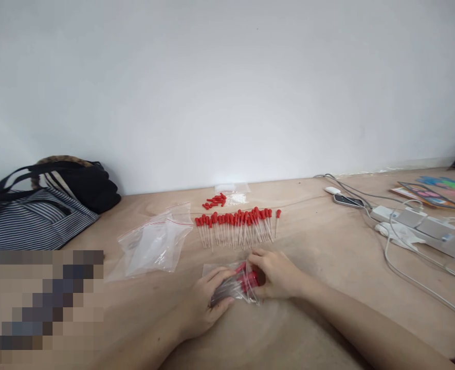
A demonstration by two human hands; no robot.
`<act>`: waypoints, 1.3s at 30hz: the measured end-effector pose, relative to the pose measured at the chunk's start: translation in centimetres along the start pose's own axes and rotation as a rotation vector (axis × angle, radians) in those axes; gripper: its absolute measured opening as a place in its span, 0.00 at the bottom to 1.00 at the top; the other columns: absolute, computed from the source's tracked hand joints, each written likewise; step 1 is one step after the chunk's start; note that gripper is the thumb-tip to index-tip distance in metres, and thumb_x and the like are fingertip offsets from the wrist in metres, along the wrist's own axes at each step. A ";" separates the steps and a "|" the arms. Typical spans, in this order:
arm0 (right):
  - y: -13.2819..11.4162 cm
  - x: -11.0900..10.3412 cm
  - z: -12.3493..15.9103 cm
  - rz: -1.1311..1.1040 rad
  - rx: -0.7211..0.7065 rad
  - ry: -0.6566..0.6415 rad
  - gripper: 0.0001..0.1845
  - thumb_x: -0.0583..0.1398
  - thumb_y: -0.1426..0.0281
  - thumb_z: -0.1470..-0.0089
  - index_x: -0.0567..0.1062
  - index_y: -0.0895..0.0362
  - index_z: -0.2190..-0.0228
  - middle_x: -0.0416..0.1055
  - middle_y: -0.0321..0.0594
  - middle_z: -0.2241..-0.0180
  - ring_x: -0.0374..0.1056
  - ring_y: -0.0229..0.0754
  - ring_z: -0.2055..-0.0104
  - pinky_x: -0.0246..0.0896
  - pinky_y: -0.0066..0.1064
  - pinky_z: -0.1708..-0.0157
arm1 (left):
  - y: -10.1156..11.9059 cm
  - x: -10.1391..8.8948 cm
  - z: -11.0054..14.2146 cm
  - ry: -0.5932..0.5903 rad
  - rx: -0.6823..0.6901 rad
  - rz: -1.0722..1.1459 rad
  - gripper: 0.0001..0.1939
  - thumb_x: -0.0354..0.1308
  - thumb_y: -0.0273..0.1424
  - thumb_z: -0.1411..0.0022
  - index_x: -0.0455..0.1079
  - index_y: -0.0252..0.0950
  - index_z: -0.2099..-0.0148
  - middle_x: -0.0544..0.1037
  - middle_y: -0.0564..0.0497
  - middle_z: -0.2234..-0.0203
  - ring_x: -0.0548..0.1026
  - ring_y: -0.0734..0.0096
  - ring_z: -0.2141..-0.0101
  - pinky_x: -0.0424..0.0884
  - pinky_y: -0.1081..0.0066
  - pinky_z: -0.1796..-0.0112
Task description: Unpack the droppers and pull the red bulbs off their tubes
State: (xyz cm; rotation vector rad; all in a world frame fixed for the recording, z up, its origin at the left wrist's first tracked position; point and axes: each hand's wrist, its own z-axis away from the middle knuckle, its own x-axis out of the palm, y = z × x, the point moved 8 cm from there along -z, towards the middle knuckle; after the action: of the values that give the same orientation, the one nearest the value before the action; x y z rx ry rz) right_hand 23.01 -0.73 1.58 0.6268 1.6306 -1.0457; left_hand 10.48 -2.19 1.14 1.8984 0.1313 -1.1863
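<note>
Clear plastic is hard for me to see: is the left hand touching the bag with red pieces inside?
Touching. The head view shows the left hand with thumb and fingers resting on the clear bag.

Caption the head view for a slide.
Left hand and right hand grip a clear bag, red-topped droppers lined up beyond.

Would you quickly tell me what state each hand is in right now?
Left hand: closed on the clear bag's left side.
Right hand: curled around its right end, near red bulbs.
</note>
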 end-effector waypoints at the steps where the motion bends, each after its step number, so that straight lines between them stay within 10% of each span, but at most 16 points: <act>1: -0.2 -0.1 0.1 0.025 -0.014 -0.015 0.16 0.61 0.61 0.62 0.69 0.56 0.71 0.66 0.37 0.69 0.62 0.39 0.70 0.40 0.26 0.77 | 0.0 0.0 0.0 -0.003 0.000 -0.001 0.20 0.53 0.27 0.46 0.61 0.40 0.49 0.70 0.48 0.53 0.68 0.63 0.54 0.65 0.63 0.53; 12: -0.3 0.4 0.2 -0.205 -0.091 -0.094 0.06 0.60 0.67 0.62 0.71 0.57 0.78 0.66 0.32 0.74 0.58 0.32 0.75 0.46 0.23 0.76 | 0.5 -0.1 -0.1 -0.001 0.021 0.040 0.19 0.52 0.28 0.45 0.62 0.39 0.50 0.71 0.48 0.56 0.70 0.64 0.57 0.66 0.66 0.55; 21: 3.9 2.9 0.5 -0.754 0.126 -0.281 0.07 0.61 0.73 0.64 0.66 0.59 0.78 0.61 0.28 0.83 0.57 0.28 0.81 0.50 0.19 0.82 | 0.1 0.1 -0.1 -0.021 -0.008 0.033 0.18 0.52 0.28 0.45 0.62 0.39 0.50 0.70 0.48 0.54 0.68 0.64 0.55 0.64 0.64 0.53; 39: 3.1 2.1 0.1 -1.057 0.037 -0.123 0.17 0.62 0.62 0.56 0.71 0.59 0.66 0.68 0.36 0.73 0.63 0.33 0.75 0.60 0.26 0.76 | 0.3 -0.1 -0.1 -0.013 0.008 0.020 0.16 0.51 0.27 0.44 0.62 0.40 0.51 0.71 0.48 0.55 0.70 0.65 0.56 0.66 0.66 0.56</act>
State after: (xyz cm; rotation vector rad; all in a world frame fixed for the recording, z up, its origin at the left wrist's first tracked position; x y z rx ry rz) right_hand 24.90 0.45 -1.36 -0.3613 1.8374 -1.8036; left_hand 10.66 -2.23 1.44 1.8940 0.1004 -1.1869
